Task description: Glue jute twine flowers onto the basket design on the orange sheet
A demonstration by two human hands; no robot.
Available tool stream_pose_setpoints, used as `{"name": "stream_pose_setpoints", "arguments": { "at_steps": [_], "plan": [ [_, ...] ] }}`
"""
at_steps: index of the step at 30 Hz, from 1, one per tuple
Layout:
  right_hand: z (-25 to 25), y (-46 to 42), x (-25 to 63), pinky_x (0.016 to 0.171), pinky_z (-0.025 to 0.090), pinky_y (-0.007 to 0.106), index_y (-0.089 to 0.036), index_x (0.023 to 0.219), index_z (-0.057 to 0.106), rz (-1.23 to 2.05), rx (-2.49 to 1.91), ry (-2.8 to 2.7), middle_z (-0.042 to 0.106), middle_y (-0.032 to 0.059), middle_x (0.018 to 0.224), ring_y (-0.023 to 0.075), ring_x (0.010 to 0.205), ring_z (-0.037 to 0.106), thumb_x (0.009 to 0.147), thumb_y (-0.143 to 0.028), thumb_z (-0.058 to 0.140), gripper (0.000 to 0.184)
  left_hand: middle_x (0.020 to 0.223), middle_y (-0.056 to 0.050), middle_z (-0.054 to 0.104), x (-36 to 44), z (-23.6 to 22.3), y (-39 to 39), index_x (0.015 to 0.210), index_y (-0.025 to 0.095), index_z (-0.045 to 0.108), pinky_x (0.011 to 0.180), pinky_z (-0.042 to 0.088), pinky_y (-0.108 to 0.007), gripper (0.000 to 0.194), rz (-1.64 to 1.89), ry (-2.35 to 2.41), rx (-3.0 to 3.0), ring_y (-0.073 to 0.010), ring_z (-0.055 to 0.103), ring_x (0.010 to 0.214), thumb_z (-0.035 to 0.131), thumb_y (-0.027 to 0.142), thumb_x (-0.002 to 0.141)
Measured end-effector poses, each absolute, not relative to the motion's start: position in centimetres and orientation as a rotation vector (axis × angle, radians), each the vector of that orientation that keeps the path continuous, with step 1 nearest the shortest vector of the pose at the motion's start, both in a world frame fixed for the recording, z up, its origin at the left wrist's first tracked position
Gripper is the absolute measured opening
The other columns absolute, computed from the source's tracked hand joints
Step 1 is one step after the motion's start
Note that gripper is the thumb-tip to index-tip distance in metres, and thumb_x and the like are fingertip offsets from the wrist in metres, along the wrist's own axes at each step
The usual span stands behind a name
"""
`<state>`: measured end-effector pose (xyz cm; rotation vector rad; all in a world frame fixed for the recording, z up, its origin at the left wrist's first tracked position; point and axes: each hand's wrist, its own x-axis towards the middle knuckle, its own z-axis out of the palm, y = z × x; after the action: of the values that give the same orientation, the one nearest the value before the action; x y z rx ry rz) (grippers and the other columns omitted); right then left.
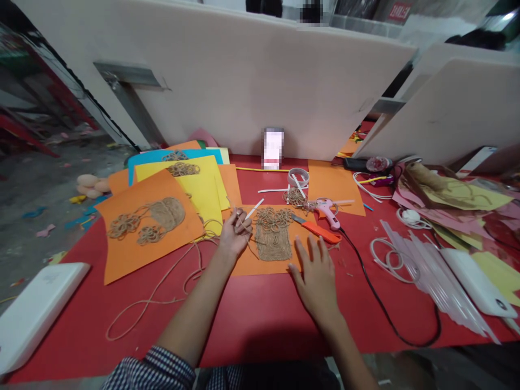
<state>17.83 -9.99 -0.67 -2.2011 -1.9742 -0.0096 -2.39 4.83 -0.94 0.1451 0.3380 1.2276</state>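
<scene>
My left hand (235, 234) is closed at the left edge of an orange sheet, with a thin white strip (255, 208) sticking out of its fingers. Jute twine (199, 254) runs up to this hand from the table. Beside it on the sheet lies a twine design (274, 241), a coiled rectangular pot shape topped by looped flowers. My right hand (319, 273) rests open, fingers spread, on the sheet's right side. Just beyond its fingertips are an orange utility knife (319, 230) and a pink glue gun (328, 213).
Finished-looking twine flowers lie on another orange sheet (142, 227) at left, over yellow sheets (211, 184). A tape roll (298, 177) and lit phone (273, 149) stand behind. Clear glue sticks (442, 281) and a white power bank (477, 281) lie right; another white device (40, 309) is left.
</scene>
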Motion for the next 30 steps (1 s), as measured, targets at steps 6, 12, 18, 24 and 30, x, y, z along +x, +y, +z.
{"name": "stream_pose_setpoints", "arguments": {
  "at_steps": [6, 12, 18, 24, 30],
  "plan": [
    [-0.3, -10.4, 18.3, 0.111, 0.030, 0.062, -0.027, 0.152, 0.040, -0.047, -2.182, -1.931, 0.029, 0.0123, 0.161, 0.0368, 0.150, 0.014, 0.099, -0.046, 0.040, 0.056, 0.049, 0.009, 0.029, -2.4, -0.8, 4.7, 0.075, 0.017, 0.046, 0.037, 0.020, -0.016, 0.031, 1.231, 0.349, 0.145, -0.0051, 0.027, 0.035, 0.037, 0.022, 0.104],
    [-1.0, -12.4, 19.0, 0.108, 0.031, 0.066, -0.040, 0.152, 0.036, 0.009, -2.124, -2.135, 0.024, 0.0046, 0.164, 0.0362, 0.152, 0.012, 0.098, -0.046, 0.044, 0.055, 0.048, 0.009, 0.029, -2.4, -0.8, 4.7, 0.075, 0.017, 0.046, 0.038, 0.021, -0.016, 0.035, 1.231, 0.325, 0.134, -0.0050, 0.029, 0.035, 0.031, 0.023, 0.106],
    [-1.2, -12.9, 19.2, 0.111, 0.033, 0.060, -0.039, 0.151, 0.037, 0.004, -2.033, -2.186, 0.022, 0.0048, 0.165, 0.0344, 0.151, 0.015, 0.097, -0.045, 0.046, 0.056, 0.048, 0.009, 0.028, -2.4, -0.8, 4.7, 0.075, 0.017, 0.046, 0.037, 0.020, -0.016, 0.033, 1.229, 0.341, 0.142, -0.0054, 0.027, 0.035, 0.034, 0.021, 0.105],
    [-0.8, -12.9, 19.3, 0.110, 0.034, 0.056, -0.034, 0.140, 0.055, 0.002, -2.002, -2.166, 0.032, 0.0062, 0.161, 0.0322, 0.150, 0.021, 0.099, -0.039, 0.044, 0.043, 0.049, 0.009, 0.029, -2.4, -0.9, 4.7, 0.075, 0.017, 0.046, 0.037, 0.021, -0.015, 0.034, 1.226, 0.335, 0.142, -0.0054, 0.027, 0.034, 0.032, 0.023, 0.105],
    [-0.9, -12.8, 19.2, 0.111, 0.034, 0.057, -0.033, 0.137, 0.056, 0.069, -1.974, -2.222, 0.030, 0.0077, 0.161, 0.0318, 0.149, 0.022, 0.098, -0.042, 0.044, 0.042, 0.049, 0.009, 0.029, -2.4, -0.8, 4.7, 0.074, 0.017, 0.045, 0.037, 0.021, -0.016, 0.034, 1.232, 0.349, 0.142, -0.0053, 0.026, 0.034, 0.033, 0.022, 0.105]
  ]
}}
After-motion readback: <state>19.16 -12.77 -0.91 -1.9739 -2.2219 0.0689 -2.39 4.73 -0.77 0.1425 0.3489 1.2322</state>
